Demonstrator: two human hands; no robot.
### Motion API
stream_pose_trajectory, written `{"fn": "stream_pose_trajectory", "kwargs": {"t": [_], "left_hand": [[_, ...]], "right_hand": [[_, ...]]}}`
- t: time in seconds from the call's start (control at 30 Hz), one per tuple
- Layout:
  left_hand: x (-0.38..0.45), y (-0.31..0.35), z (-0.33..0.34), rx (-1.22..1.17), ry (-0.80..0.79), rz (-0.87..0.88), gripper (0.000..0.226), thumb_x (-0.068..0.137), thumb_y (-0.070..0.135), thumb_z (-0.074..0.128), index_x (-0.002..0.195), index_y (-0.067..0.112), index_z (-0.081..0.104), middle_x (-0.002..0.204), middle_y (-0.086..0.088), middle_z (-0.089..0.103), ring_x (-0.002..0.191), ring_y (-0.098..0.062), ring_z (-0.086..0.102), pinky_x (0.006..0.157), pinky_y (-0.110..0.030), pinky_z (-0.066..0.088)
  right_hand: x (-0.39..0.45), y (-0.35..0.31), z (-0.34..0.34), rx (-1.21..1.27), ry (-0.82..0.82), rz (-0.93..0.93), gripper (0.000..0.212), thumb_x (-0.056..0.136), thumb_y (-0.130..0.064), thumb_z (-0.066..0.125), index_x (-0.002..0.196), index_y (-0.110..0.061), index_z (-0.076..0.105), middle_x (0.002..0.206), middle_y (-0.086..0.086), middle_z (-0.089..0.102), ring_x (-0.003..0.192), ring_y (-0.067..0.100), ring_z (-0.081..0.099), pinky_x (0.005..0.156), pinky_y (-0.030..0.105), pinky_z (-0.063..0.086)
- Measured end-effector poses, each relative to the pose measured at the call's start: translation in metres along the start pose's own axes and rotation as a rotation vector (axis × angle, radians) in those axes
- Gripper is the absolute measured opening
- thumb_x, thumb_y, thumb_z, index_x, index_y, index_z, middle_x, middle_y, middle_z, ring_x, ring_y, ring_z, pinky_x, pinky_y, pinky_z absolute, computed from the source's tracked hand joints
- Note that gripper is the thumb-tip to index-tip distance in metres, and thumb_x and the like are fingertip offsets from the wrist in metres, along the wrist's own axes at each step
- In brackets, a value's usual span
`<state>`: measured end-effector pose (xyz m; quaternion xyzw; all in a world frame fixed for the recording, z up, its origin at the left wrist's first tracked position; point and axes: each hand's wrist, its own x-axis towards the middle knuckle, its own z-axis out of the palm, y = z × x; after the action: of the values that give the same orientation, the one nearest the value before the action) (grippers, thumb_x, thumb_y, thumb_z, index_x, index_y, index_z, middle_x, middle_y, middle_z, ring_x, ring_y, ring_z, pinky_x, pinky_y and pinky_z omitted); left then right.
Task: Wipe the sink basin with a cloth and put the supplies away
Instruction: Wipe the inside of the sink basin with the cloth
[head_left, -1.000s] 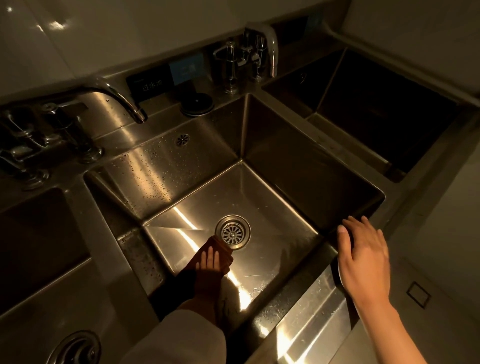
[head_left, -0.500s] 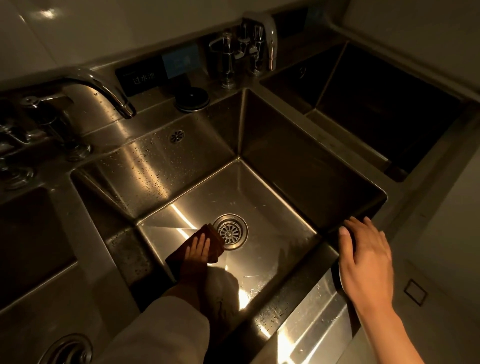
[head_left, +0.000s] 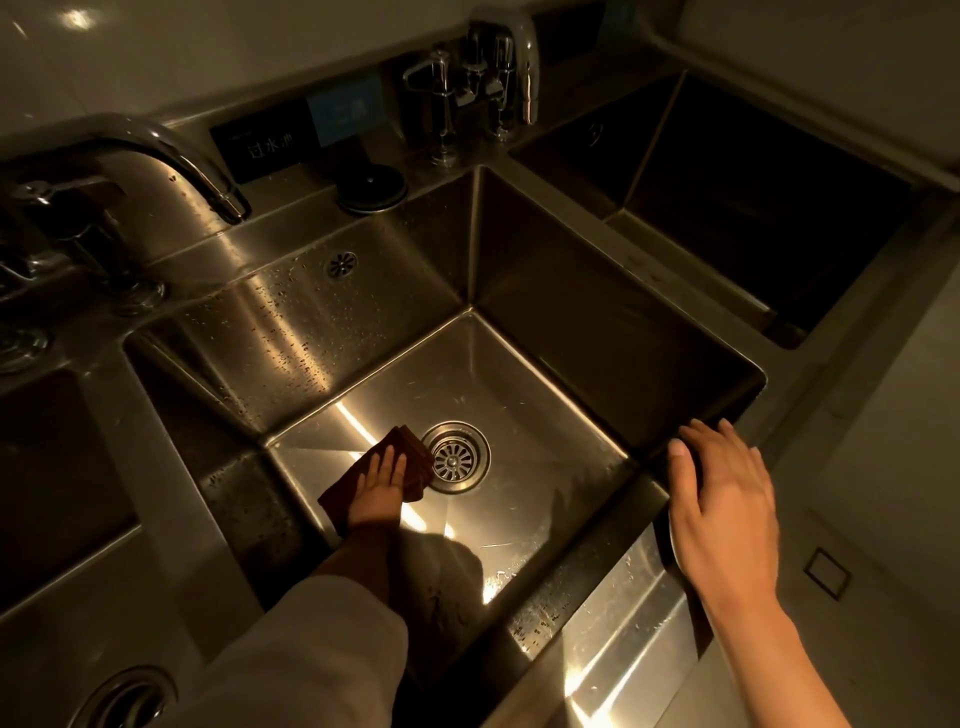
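The middle sink basin (head_left: 524, 405) is stainless steel, deep and square, with a round drain strainer (head_left: 456, 457) in its floor. A folded dark brown cloth (head_left: 413, 465) lies flat on the basin floor just left of the drain. My left hand (head_left: 378, 491) presses down on the cloth with the fingers stretched flat; a pale sleeve covers the forearm. My right hand (head_left: 724, 501) rests on the basin's front right rim, fingers spread, holding nothing.
A curved tap (head_left: 171, 161) stands at the back left and a set of chrome taps (head_left: 478, 88) at the back centre. A dark round lid (head_left: 371, 187) sits on the back ledge. More basins lie to the left (head_left: 67, 493) and right (head_left: 753, 192).
My left hand has slid the cloth from the near side of the drain to its left along the basin floor. My right hand stays on the rim.
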<state>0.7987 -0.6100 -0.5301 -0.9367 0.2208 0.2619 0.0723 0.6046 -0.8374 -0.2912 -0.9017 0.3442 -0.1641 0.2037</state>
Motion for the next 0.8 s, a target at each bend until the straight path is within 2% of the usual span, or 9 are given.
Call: {"fn": "stream_pose_trajectory", "kwargs": {"t": [0.3,0.67,0.8], "left_hand": [[-0.002,0.012,0.015,-0.089,0.083,-0.103,0.057,0.104,0.018,0.025,0.154,0.016,-0.003,0.161,-0.014,-0.006,0.15,-0.027,-0.001,0.121,-0.037,0.012],[0.035,-0.011,-0.012,-0.101,0.101,-0.07,0.065,0.099,0.004,0.036,0.154,0.016,0.004,0.162,-0.01,-0.003,0.15,-0.027,0.001,0.12,-0.036,0.017],[0.036,-0.009,-0.015,-0.072,0.097,-0.081,0.06,0.1,0.004,0.031,0.154,0.017,0.006,0.162,-0.009,-0.001,0.15,-0.026,0.003,0.119,-0.035,0.019]], "right_hand": [[0.0,0.001,0.0,0.015,0.011,0.007,0.038,0.095,-0.027,0.038,0.121,-0.006,0.056,0.129,0.013,0.056,0.132,0.024,0.036,0.113,0.045,0.02],[0.0,0.003,0.002,0.022,0.03,0.005,0.042,0.098,-0.034,0.033,0.12,-0.008,0.058,0.128,0.01,0.057,0.132,0.021,0.037,0.113,0.042,0.021],[0.0,0.003,0.001,0.018,0.028,0.009,0.047,0.092,-0.036,0.031,0.12,-0.009,0.058,0.128,0.009,0.057,0.132,0.021,0.037,0.113,0.041,0.021]]}}
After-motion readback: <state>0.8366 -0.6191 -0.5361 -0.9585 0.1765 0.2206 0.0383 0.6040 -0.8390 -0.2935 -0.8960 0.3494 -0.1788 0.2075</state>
